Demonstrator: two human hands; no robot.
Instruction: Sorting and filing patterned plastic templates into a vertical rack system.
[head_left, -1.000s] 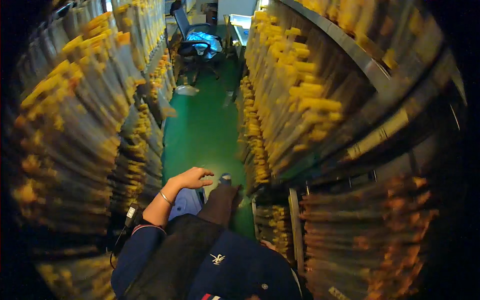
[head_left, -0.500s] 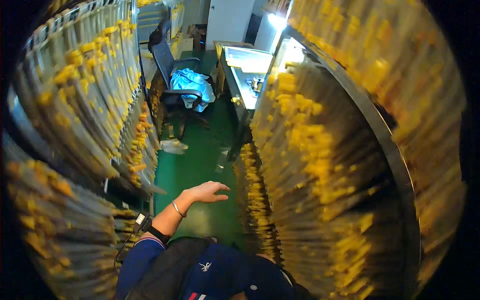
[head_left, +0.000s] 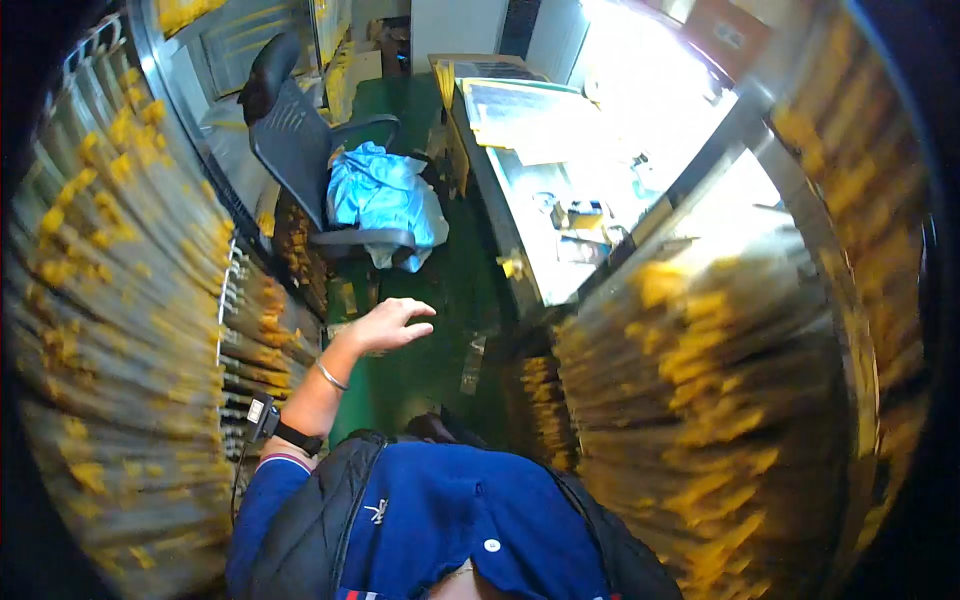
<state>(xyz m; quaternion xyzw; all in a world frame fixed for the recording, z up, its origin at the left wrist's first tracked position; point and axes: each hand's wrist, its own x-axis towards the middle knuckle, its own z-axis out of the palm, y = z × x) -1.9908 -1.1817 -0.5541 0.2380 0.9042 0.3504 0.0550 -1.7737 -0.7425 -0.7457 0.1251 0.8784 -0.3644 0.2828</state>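
My left hand [head_left: 393,325] reaches forward over the green floor, its fingers loosely stretched and parted from the thumb. Nothing is in it. A silver bangle [head_left: 331,377] circles that wrist, and a small black device [head_left: 262,415] is strapped farther up the forearm. Beyond the hand stands a black office chair [head_left: 290,135] with a crumpled light-blue cloth [head_left: 375,187] on its seat. The hand touches neither of them. My right hand is out of the picture.
Racks of hanging sheets with yellow tags [head_left: 120,330] line the left; more tagged sheets [head_left: 690,400] line the right, blurred. A brightly lit desk [head_left: 525,235] holds papers [head_left: 530,120] and small items. Clear tape or plastic [head_left: 473,363] lies on the floor of the narrow aisle.
I have moved forward along the aisle, so the chair and desk appear closer and larger. My left hand stays empty and outstretched, now slightly higher and farther left in view.
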